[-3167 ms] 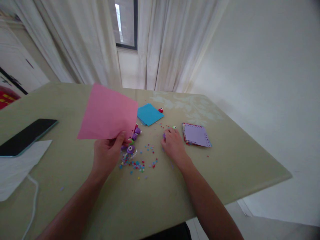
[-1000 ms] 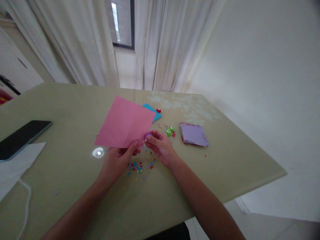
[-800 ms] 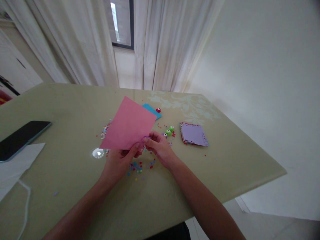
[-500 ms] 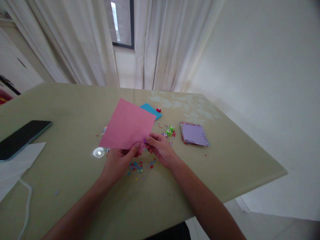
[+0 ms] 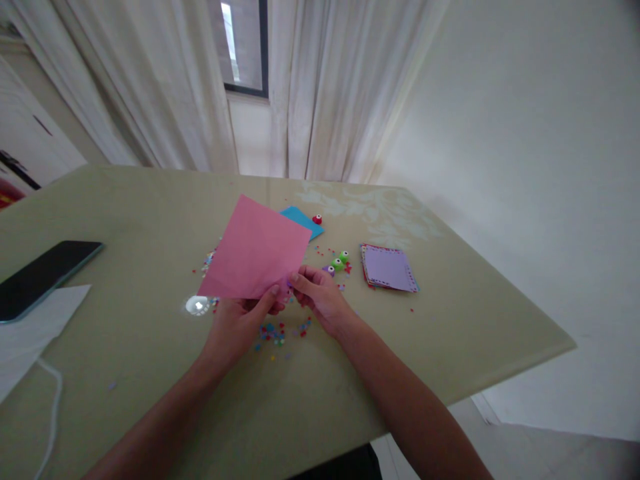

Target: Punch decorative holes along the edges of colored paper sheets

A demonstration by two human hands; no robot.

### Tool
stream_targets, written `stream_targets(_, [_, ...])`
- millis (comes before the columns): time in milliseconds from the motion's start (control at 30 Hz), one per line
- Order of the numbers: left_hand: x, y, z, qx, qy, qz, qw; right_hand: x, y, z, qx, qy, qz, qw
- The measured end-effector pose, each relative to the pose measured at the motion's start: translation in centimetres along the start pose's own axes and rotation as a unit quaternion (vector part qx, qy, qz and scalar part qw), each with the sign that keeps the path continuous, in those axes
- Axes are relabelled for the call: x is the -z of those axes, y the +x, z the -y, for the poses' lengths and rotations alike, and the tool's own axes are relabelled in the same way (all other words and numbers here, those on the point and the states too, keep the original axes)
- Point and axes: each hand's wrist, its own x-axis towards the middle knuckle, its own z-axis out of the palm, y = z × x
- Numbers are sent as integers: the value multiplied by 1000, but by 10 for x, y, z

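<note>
A square pink sheet of paper (image 5: pixel 257 250) is held up over the middle of the table, one corner pointing away. My left hand (image 5: pixel 249 315) grips its near edge, thumb on top and fingers beneath. At the near right corner, my right hand (image 5: pixel 317 291) pinches a small purple tool (image 5: pixel 291 283), mostly hidden by the fingers, against the paper. Green punches with eye shapes (image 5: pixel 337 264) and a purple one (image 5: pixel 329 270) stand just beyond my right hand. Small coloured paper bits (image 5: pixel 273 333) lie below the hands.
A stack of square papers, lilac on top (image 5: pixel 389 269), lies at the right. Blue paper (image 5: pixel 303 220) and a red punch (image 5: pixel 317 219) are behind the pink sheet. At the left are a phone (image 5: pixel 47 273), white paper (image 5: pixel 37 327), a cable (image 5: pixel 56 407) and a shiny round object (image 5: pixel 197 305).
The pink sheet has shifted very slightly in my hands. Both hands keep nearly the same place and grip.
</note>
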Motion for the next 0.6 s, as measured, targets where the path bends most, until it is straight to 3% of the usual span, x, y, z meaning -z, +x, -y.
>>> stream_targets(600, [-2,0,-3,-24,-15,5,1000,-2,-1,2,20,-23,8,1000])
